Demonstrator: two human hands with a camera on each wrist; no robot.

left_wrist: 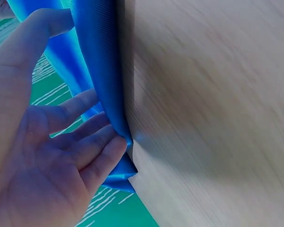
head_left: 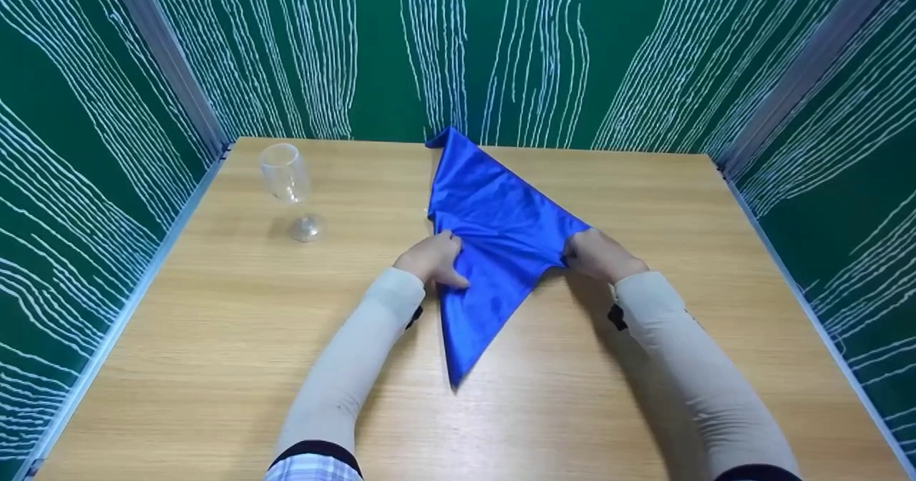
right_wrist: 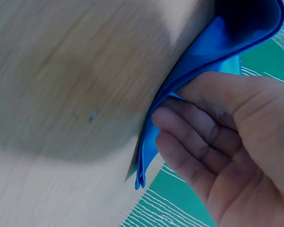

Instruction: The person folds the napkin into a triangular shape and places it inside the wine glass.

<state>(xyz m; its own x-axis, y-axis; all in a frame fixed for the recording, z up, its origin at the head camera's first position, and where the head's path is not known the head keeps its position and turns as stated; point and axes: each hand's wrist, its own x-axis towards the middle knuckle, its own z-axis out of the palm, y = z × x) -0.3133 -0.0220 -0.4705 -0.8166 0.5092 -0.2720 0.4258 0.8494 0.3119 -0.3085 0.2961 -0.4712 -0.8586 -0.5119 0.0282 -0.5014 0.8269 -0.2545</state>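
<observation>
A shiny blue cloth (head_left: 494,195), folded into layers with pointed ends, lies on the wooden table in the head view. My left hand (head_left: 434,258) rests at its left edge, thumb spread out over the cloth. In the left wrist view the fingers (left_wrist: 97,151) of that hand are extended, their tips against the cloth's edge. At the right corner my right hand (head_left: 602,256) pinches the cloth, and creases run from there across to the left hand. The right wrist view shows the cloth's layered edge (right_wrist: 199,68) lifted into a curve beside the thumb, with the other fingers bent.
A clear stemmed wine glass (head_left: 286,180) stands upright at the back left of the table (head_left: 215,366). Green panels (head_left: 386,51) with wavy white lines enclose the back and both sides. The cloth's far tip reaches the table's back edge.
</observation>
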